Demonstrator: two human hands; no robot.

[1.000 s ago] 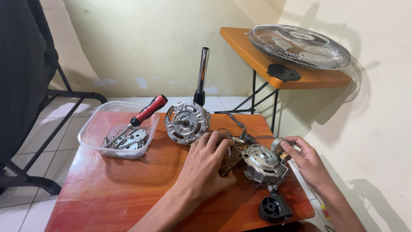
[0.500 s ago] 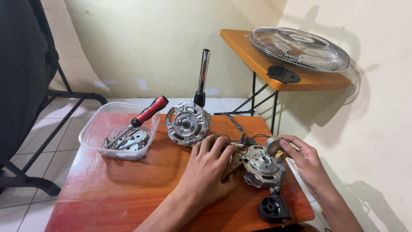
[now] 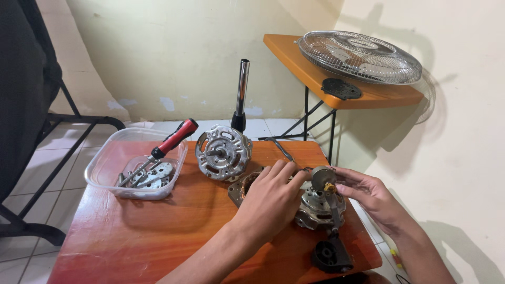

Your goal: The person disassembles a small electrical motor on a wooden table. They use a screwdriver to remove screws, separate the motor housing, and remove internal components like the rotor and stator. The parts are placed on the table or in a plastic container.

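Note:
A grey metal motor housing [image 3: 318, 208] with a small gear part on top sits at the right of the small wooden table [image 3: 158, 236]. My left hand [image 3: 271, 200] lies over the copper-wound stator [image 3: 243, 185] beside it, fingertips touching the housing. My right hand [image 3: 368, 194] pinches the gear part from the right. A second round metal motor cover [image 3: 223, 152] stands tilted behind the left hand. A black plastic piece [image 3: 330, 255] lies near the front right corner.
A clear plastic tub [image 3: 105, 168] at the left holds a red-handled screwdriver [image 3: 171, 141] and metal parts. A chrome tube [image 3: 241, 94] stands behind. An orange side table [image 3: 336, 79] carries a wire fan grille [image 3: 360, 55]. A black chair [image 3: 26, 105] is left.
The motor housing has been tipped more upright and turned. My right hand moved from its side up to the gear part on top. The left hand stayed over the stator.

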